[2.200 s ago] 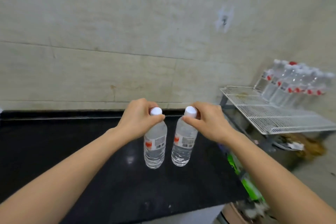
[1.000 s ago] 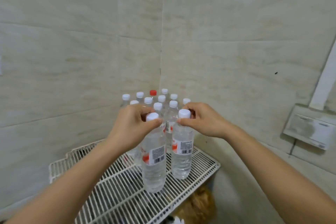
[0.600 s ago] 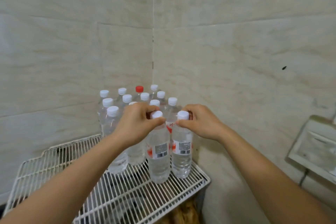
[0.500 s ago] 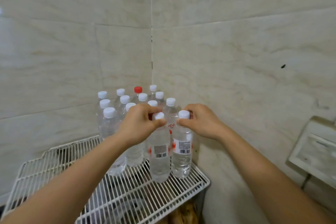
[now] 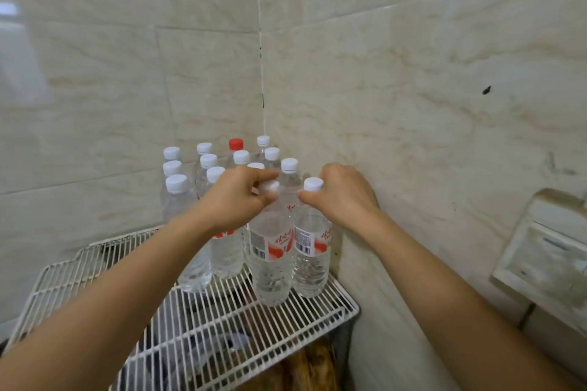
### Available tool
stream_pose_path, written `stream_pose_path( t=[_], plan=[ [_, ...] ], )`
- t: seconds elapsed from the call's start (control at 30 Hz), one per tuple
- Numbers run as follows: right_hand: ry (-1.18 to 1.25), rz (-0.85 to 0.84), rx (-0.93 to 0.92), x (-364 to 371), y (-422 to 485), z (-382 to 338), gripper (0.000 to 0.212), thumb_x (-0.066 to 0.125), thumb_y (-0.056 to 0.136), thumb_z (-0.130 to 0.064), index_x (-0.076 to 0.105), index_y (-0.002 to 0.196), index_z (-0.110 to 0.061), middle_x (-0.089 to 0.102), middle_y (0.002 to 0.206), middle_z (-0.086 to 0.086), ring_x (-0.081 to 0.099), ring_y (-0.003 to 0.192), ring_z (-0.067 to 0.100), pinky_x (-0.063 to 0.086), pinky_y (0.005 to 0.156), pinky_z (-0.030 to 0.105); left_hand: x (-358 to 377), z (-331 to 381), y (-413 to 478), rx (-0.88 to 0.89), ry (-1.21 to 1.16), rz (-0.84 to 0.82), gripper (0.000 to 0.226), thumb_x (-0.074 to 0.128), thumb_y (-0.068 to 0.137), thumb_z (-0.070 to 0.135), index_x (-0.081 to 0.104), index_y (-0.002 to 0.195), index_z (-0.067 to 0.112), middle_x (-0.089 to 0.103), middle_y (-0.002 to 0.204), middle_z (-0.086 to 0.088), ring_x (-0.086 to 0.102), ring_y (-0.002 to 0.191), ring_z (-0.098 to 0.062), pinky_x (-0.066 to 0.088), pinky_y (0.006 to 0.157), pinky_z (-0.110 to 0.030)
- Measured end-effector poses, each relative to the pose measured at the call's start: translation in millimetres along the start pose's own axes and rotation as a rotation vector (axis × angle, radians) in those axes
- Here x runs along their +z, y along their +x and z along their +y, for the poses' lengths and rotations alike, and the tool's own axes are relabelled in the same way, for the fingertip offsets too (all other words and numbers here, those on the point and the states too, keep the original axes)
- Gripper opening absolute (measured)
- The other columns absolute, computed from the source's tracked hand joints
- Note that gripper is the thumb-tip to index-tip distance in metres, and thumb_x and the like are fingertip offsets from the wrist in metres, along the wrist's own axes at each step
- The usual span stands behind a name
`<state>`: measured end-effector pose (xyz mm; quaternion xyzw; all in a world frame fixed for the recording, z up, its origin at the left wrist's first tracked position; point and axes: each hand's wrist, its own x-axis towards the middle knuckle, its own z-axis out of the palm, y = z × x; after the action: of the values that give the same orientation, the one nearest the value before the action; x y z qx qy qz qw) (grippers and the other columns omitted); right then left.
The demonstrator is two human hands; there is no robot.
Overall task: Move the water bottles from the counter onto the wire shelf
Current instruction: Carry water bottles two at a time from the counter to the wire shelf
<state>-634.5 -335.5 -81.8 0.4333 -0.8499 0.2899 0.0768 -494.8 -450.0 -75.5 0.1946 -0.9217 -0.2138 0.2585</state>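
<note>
Two clear water bottles with red-and-white labels stand side by side on the white wire shelf (image 5: 203, 333), near its right front corner. My left hand (image 5: 236, 197) grips the neck and cap of the left bottle (image 5: 270, 267). My right hand (image 5: 341, 197) pinches the neck of the right bottle (image 5: 309, 263) just under its white cap. Behind them a group of several bottles (image 5: 219, 174) fills the shelf's back corner; one has a red cap (image 5: 236, 144). The counter is out of view.
Tiled walls meet in a corner right behind the shelf. A white box-like fixture (image 5: 546, 260) hangs on the right wall. Brown clutter (image 5: 314, 368) lies under the shelf. The shelf's left and front wires are bare.
I carried both bottles from the black counter to the shelf and lowered them onto the wires beside the group. Over the last half second both bottoms settled; my hands stay on the necks.
</note>
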Motion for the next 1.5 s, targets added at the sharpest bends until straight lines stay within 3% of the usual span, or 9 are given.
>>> stream_pose_path(
  t=[0.1,0.23,0.43,0.53,0.87,1.1,1.23,1.37,1.5],
  plan=[
    [0.023,-0.077,-0.014,-2,5,4,0.035,0.068,0.076,-0.043,0.048,0.066,-0.016,0.054,0.067,0.001,0.054,0.067,0.026,0.035,0.05,0.032,9,0,-7,-0.053,0.087,0.138,0.028,0.071,0.081,0.031,0.063,0.072,0.006,0.061,0.061,-0.008,0.046,0.049,-0.011,0.035,0.051,-0.026],
    [0.072,-0.134,0.0,-3,7,7,0.031,0.063,0.075,-0.037,0.044,0.062,-0.016,0.05,0.062,0.001,0.054,0.065,0.027,0.035,0.05,0.03,13,5,-8,-0.127,0.058,0.166,0.044,0.075,0.078,0.03,0.045,0.052,0.01,0.041,0.048,0.001,0.035,0.047,-0.013,0.027,0.049,-0.027],
    [0.073,-0.071,0.046,1,1,-5,0.038,0.061,0.085,-0.034,0.036,0.062,-0.018,0.045,0.063,-0.001,0.05,0.068,0.027,0.029,0.048,0.029,7,7,-4,-0.158,-0.042,0.102,0.022,0.069,0.084,0.021,0.069,0.09,0.0,0.067,0.074,-0.02,0.055,0.059,-0.022,0.048,0.06,-0.038],
    [0.059,-0.064,0.031,2,-2,-14,0.039,0.061,0.089,-0.038,0.036,0.064,-0.02,0.049,0.071,0.0,0.05,0.073,0.025,0.032,0.052,0.03,7,4,-4,-0.163,-0.06,0.112,0.011,0.068,0.085,0.019,0.065,0.086,0.009,0.07,0.085,-0.02,0.065,0.077,-0.029,0.053,0.071,-0.041],
    [0.05,0.029,0.032,12,1,-13,0.042,0.059,0.09,-0.04,0.036,0.062,-0.019,0.044,0.064,-0.003,0.051,0.068,0.026,0.027,0.046,0.029,11,-3,-2,-0.16,-0.077,0.125,0.017,0.069,0.084,0.022,0.068,0.087,0.005,0.063,0.065,-0.008,0.05,0.056,-0.012,0.044,0.06,-0.031],
    [0.034,0.032,0.014,14,2,-12,0.043,0.061,0.088,-0.041,0.037,0.061,-0.019,0.045,0.062,-0.003,0.049,0.065,0.024,0.026,0.045,0.028,14,-6,-5,-0.142,-0.082,0.145,0.016,0.07,0.083,0.022,0.067,0.085,0.007,0.071,0.079,-0.015,0.066,0.079,-0.029,0.054,0.077,-0.048],
    [0.086,0.024,0.044,13,3,-6,0.042,0.064,0.084,-0.046,0.041,0.061,-0.018,0.05,0.062,-0.002,0.052,0.064,0.024,0.03,0.047,0.028,20,-9,-10,-0.119,-0.104,0.197,0.015,0.068,0.085,0.027,0.069,0.095,0.015,0.072,0.085,-0.007,0.066,0.083,-0.023,0.055,0.078,-0.047],
    [0.127,0.006,0.046,17,0,0,0.034,0.064,0.081,-0.05,0.058,0.078,-0.017,0.064,0.078,0.001,0.063,0.074,0.024,0.051,0.061,0.036,31,-9,-18,-0.108,-0.146,0.298,0.032,0.064,0.087,0.029,0.064,0.117,0.017,0.07,0.105,-0.001,0.061,0.096,-0.013,0.049,0.083,-0.03],
    [0.133,0.071,0.03,21,-9,2,0.039,0.062,0.084,-0.048,0.061,0.11,-0.019,0.064,0.097,-0.001,0.062,0.09,0.021,0.054,0.075,0.039,36,-7,-25,-0.077,-0.191,0.353,0.037,0.064,0.087,0.028,0.059,0.124,0.024,0.066,0.107,0.009,0.058,0.097,-0.007,0.047,0.084,-0.026]
  ],
)
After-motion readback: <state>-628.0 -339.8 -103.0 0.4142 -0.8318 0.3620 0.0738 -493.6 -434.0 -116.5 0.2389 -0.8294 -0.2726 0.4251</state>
